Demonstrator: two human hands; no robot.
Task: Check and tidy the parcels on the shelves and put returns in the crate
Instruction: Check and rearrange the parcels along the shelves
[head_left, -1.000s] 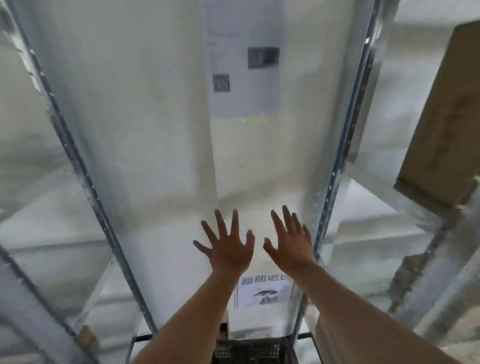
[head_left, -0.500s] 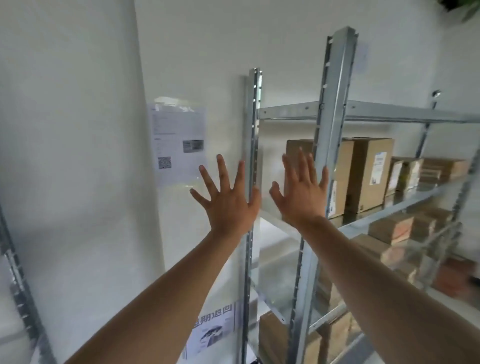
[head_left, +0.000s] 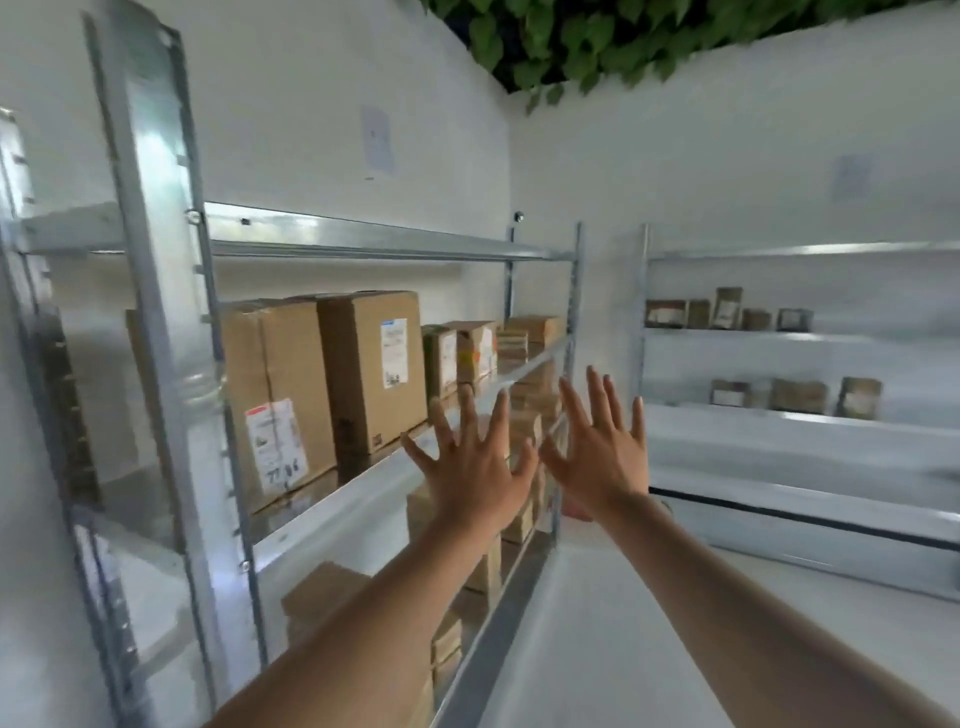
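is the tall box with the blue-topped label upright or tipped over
Upright. The tall box stands on its base on the metal shelf, long side vertical, its label reading top to bottom beside another standing box.

To my left, a metal shelf unit (head_left: 363, 244) carries cardboard parcels: two tall boxes (head_left: 322, 384) stand side by side on its middle shelf, each bearing a label; smaller boxes (head_left: 467, 353) line up beyond them toward the corner; more boxes (head_left: 322, 592) sit on the levels below; across the white floor (head_left: 649, 623), a second shelf unit (head_left: 805, 338) holds small parcels (head_left: 727, 312) in two blurred rows.
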